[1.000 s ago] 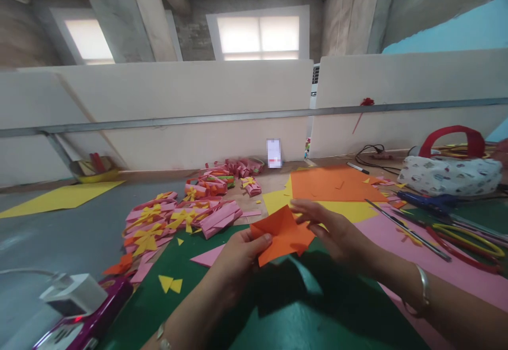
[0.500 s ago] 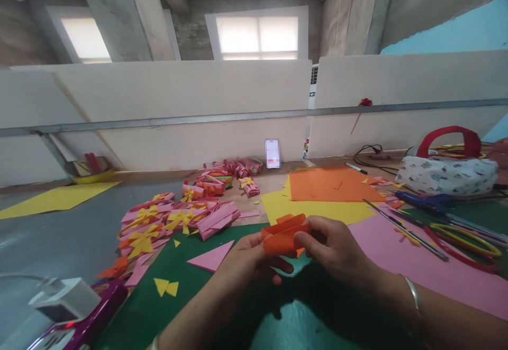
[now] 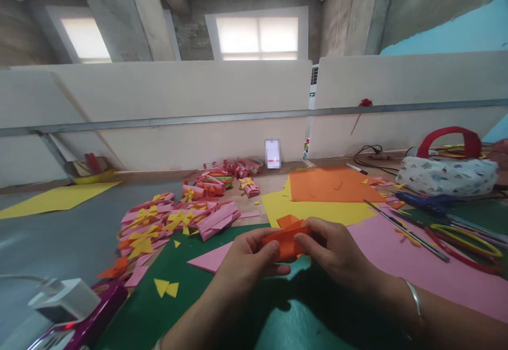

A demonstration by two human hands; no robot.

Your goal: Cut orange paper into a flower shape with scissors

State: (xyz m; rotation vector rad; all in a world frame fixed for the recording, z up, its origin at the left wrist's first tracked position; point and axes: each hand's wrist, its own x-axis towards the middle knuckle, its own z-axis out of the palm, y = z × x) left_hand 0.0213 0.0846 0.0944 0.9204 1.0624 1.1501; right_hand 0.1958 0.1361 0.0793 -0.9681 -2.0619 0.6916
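Between my two hands, above the green cutting mat (image 3: 137, 315), is a piece of folded orange paper (image 3: 286, 240). My left hand (image 3: 254, 254) grips its left end, thumb pressed on the near face and fingers behind. The right end is pinched between thumb and fingers of my right hand (image 3: 331, 244). An orange flap sticks up at the back of the fold. Just left of my left hand a pink paper triangle (image 3: 210, 257) lies on the mat, partly covered by that hand. Small yellow paper scraps (image 3: 165, 287) lie farther left.
Pink folded paper pieces with yellow bows (image 3: 174, 217) are piled at left. Orange sheets (image 3: 329, 183), a yellow sheet (image 3: 317, 209) and a pink sheet (image 3: 397, 260) lie right, with scissors (image 3: 464, 244), a blue glue gun (image 3: 424, 200) and a patterned bag (image 3: 446, 175). A charger (image 3: 65, 299) sits front left.
My left thumb has come round onto the near face of the orange paper, and the left fingers have closed in. The paper looks pressed flatter. My right hand is nearly unmoved.
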